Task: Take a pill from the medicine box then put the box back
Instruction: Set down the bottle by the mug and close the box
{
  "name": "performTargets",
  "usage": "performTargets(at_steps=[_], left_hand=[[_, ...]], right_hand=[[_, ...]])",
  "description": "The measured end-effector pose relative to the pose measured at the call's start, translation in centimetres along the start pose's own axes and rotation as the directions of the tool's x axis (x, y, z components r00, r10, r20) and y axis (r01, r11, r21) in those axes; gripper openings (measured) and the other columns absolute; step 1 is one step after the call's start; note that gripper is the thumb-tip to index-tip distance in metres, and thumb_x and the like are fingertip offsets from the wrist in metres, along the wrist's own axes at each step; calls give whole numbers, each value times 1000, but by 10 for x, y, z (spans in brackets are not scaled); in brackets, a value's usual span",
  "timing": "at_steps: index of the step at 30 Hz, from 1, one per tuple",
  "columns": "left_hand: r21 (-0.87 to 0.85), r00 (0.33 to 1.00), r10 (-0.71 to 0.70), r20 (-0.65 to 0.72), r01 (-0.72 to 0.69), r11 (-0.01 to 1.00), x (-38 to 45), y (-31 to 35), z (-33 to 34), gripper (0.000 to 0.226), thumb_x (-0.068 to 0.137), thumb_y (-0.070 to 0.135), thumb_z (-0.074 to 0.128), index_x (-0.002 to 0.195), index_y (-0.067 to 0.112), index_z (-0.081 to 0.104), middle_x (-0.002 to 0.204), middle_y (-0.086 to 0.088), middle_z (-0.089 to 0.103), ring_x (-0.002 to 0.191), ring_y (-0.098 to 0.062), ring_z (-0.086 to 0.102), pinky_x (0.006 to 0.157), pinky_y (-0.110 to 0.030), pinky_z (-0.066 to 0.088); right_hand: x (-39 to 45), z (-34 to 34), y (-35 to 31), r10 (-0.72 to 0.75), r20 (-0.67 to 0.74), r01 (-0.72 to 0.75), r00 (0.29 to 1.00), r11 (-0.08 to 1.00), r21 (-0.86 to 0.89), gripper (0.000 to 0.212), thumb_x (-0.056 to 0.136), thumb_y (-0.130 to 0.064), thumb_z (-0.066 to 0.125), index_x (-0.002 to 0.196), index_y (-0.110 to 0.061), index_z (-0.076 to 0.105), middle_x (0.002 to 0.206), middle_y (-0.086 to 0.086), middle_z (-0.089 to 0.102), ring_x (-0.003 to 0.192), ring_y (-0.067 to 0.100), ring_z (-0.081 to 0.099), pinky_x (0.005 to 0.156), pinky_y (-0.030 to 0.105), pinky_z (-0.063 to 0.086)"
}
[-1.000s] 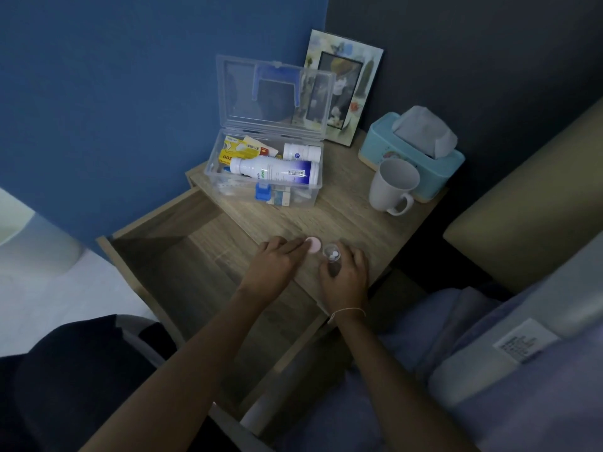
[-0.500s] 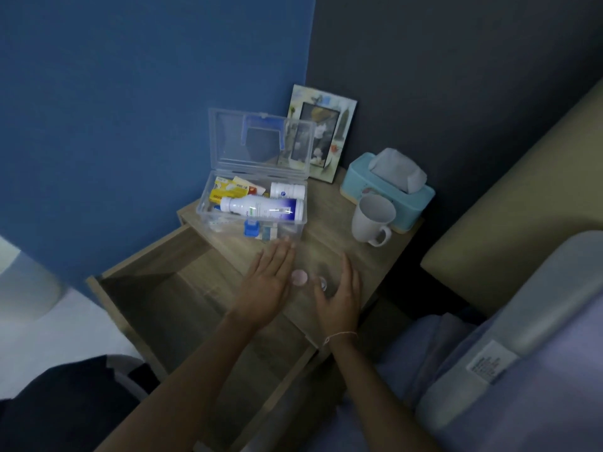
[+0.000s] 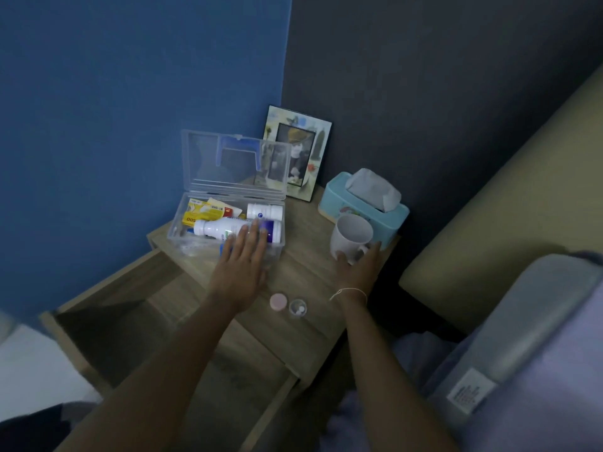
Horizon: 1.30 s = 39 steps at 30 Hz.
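Note:
The clear plastic medicine box [image 3: 182,223] stands open at the back of the wooden nightstand [image 3: 303,275], its lid [image 3: 202,158] upright with a blue handle. Inside lie a white bottle [image 3: 218,228], a smaller white bottle [image 3: 264,211] and yellow packets [image 3: 202,210]. My left hand [image 3: 241,262] reaches flat over the box's front wall, fingers apart, holding nothing. My right hand [image 3: 359,267] is spread at the base of the white mug [image 3: 350,238], fingertips at its handle. A small clear pill container [image 3: 297,308] with white pills stands open beside its pink cap [image 3: 278,302] near the front edge.
A teal tissue box [image 3: 362,203] and a photo frame [image 3: 298,151] stand behind the mug. The nightstand's drawer [image 3: 137,318] is pulled out and open on the left. A beige headboard [image 3: 509,197] and pillow [image 3: 528,308] lie to the right.
Both hands let go of the pill container and cap and moved away from me: the left to the medicine box, the right to the mug. The view shifted upward.

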<state>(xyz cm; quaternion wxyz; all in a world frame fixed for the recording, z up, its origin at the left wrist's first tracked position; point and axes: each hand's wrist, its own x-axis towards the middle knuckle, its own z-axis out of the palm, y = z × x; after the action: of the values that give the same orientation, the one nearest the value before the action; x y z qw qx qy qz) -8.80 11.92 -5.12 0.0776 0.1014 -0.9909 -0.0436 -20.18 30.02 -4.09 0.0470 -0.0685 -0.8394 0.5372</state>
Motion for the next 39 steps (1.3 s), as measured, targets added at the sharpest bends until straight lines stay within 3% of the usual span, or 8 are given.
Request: performTargets(at_steps=[5,8,15,22,24,29,33,39], left_hand=[[10,1000,19,5,-19,1000,-2,-6,6,68,98,42,26,150,10,-6,160,-16,-6,148,-32,-3,121,-46,2],[1,1000,22,-3,-22,1000,-3,-4,5,69,98,40,30,150,9,-2,159,-18,-3,148,-34,-1,121,-48,2],[-5,999,23,36,-23,1000,-5,-5,1,73,95,36,34,150,9,-6,160,-16,-8,148,-32,-7,122,-46,0],[-13,997,26,76,-25,1000,-6,-3,-6,77,94,36,38,149,9,-9,159,-15,-12,148,-30,-10,122,-45,-1],[-14,996,26,87,-24,1000,-6,-4,-8,78,94,36,38,149,9,-9,159,-15,-13,148,-30,-10,122,-46,-1],[-14,995,25,100,-23,1000,-6,-3,-9,78,94,37,38,149,10,-10,159,-16,-12,148,-30,-9,122,-46,1],[-19,994,29,104,-28,999,-6,-5,-9,78,94,37,38,150,10,-9,159,-16,-12,148,-30,-9,122,-47,1],[-22,993,30,115,-28,999,-5,-6,-8,77,95,38,37,149,11,-10,159,-15,-13,148,-30,-10,122,-46,0]], right_hand=[[10,1,9,33,-77,-38,996,996,-75,50,85,-17,65,130,-6,46,121,15,63,109,29,61,90,37,50],[13,3,15,3,-73,-9,997,996,-91,33,85,-22,66,112,-4,61,108,17,69,100,30,64,81,32,48],[-4,6,20,-57,-59,54,997,997,-61,27,87,-25,65,104,-3,67,98,17,72,92,28,66,74,27,43],[-41,2,26,-153,34,153,988,988,-7,25,87,-20,66,104,-2,67,93,10,72,86,20,64,64,4,34],[-51,0,29,-170,55,171,984,985,-9,25,87,-21,67,105,-4,68,96,10,73,89,20,66,72,8,38],[-71,-5,38,-198,84,203,977,978,-50,27,88,-25,65,110,-11,68,103,10,73,95,22,67,84,41,54],[-82,-10,39,-203,93,205,975,979,-10,33,88,-24,65,119,-10,65,109,10,72,99,17,66,88,35,53],[-87,-14,40,-205,133,212,970,976,-43,37,90,-25,62,123,-8,62,115,10,70,106,19,65,93,41,51]])
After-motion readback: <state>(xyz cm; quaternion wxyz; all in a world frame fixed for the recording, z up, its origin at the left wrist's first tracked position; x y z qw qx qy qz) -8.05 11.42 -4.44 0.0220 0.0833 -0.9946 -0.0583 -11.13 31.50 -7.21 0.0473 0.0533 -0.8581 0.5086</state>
